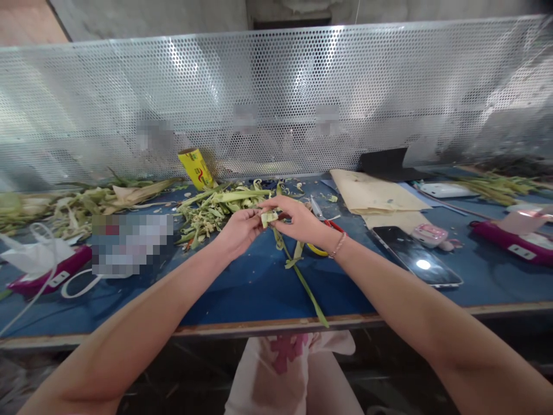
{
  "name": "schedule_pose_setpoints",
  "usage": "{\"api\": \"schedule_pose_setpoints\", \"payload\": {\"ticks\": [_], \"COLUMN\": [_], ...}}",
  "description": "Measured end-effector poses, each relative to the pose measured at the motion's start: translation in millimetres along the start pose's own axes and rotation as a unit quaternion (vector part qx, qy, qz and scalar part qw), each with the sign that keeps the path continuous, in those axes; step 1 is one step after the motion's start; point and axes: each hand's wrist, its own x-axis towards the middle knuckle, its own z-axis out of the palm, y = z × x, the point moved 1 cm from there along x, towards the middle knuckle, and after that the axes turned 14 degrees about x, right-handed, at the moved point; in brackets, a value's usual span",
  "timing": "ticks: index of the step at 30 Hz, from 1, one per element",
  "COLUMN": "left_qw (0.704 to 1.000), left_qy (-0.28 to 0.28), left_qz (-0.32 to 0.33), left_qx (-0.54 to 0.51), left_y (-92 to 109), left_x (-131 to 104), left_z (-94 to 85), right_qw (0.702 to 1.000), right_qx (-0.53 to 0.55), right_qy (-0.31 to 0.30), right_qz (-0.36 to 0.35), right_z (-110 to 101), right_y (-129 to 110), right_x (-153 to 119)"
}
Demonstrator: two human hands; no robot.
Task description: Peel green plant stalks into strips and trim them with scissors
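Folded leaf piece (269,218), pale green, is what my feed centres on: I have it pinched in the fingers of both the left hand (237,231) and the right hand (299,218), over the middle of the blue desk (242,294). Below them a long green strip (305,283) trails towards me, reaching the front edge; I can't tell whether it joins the piece. By my right wrist I make out a yellow-and-red handle (318,250), partly hidden. Beyond my left hand lies a heap of leaf scraps (211,210), with a yellow tube (196,169) leaning behind it. Further right, I see a dark phone (410,253) near brown paper (374,191).
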Motion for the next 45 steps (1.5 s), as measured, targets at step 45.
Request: {"api": "schedule_pose_setpoints", "payload": {"ticks": [45], "left_qw": [0.825], "left_qy": [0.206], "left_qz": [0.313], "left_qx": [0.422], "left_y": [-4], "left_x": [-6], "left_z": [-7.5], "right_qw": [0.991], "right_qx": [0.045], "right_qy": [0.129], "right_qz": [0.01], "right_z": [15], "right_y": [-4], "right_x": [1]}}
